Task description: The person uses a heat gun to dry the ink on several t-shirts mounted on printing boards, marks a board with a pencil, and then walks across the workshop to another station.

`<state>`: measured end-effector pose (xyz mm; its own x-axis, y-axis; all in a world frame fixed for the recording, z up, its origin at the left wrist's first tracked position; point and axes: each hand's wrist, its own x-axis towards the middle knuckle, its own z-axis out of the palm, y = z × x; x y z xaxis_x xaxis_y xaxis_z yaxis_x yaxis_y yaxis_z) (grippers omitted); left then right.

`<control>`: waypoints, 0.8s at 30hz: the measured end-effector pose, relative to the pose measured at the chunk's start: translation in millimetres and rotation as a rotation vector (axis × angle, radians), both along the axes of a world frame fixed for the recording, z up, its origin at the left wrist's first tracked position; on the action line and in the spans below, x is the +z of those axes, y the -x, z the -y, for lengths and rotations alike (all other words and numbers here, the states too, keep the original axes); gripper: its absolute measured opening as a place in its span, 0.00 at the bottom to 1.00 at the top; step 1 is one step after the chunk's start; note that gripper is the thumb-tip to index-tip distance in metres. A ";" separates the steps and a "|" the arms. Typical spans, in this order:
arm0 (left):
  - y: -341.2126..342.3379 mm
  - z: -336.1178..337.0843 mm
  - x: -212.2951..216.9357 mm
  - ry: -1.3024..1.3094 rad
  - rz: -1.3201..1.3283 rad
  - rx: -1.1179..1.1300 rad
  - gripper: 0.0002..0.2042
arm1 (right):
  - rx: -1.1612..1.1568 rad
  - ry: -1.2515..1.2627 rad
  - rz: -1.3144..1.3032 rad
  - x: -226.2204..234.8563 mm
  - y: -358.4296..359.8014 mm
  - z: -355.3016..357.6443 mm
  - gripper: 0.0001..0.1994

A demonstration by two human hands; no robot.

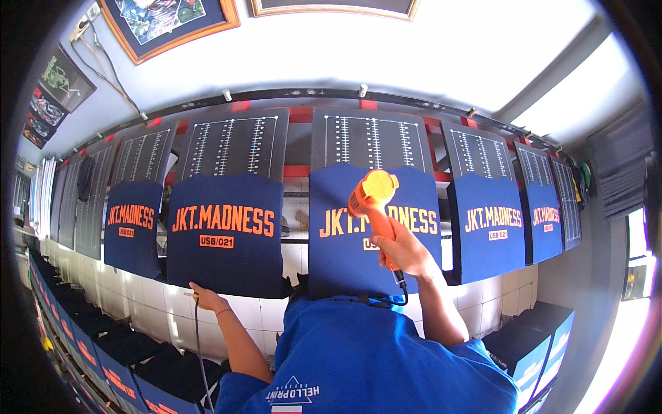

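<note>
My right hand (407, 252) grips the handle of an orange heat gun (371, 196). Its yellow nozzle end points at the orange print on the middle navy shirt (345, 255). That shirt is stretched over a dark board with white ruler marks (372, 141). A black cord (402, 290) loops from the gun's handle. My left hand (207, 298) rests at the lower edge of the neighbouring navy shirt (227, 241), fingers closed on a thin grey cable (198, 352) that hangs down. My blue shirt (372, 359) fills the bottom of the view.
More navy printed shirts on marked boards line the row to the left (132, 228) and right (491, 231). Behind them is a white tiled wall (138, 310). Navy printed pieces lie stacked at lower left (103, 362). Framed pictures (165, 21) hang above. A bright window (638, 269) is at right.
</note>
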<state>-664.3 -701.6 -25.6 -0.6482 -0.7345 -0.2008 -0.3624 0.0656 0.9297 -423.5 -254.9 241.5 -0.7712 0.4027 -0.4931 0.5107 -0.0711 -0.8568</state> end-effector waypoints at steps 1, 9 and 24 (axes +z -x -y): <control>-0.4 1.6 -1.8 0.005 0.018 0.002 0.32 | -0.026 0.000 -0.006 2.3 4.8 1.8 0.16; 1.7 3.9 -4.9 0.031 0.051 0.018 0.32 | 0.030 0.084 -0.015 -6.8 23.2 -0.2 0.17; -4.0 -3.9 5.6 0.051 0.055 0.025 0.33 | 0.114 0.111 0.006 -6.4 31.4 4.4 0.17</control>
<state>-660.3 -697.8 -20.0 -0.6187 -0.7605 -0.1973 -0.4146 0.1027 0.9042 -454.8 -259.2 235.2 -0.8059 0.2549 -0.5344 0.5259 -0.1065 -0.8439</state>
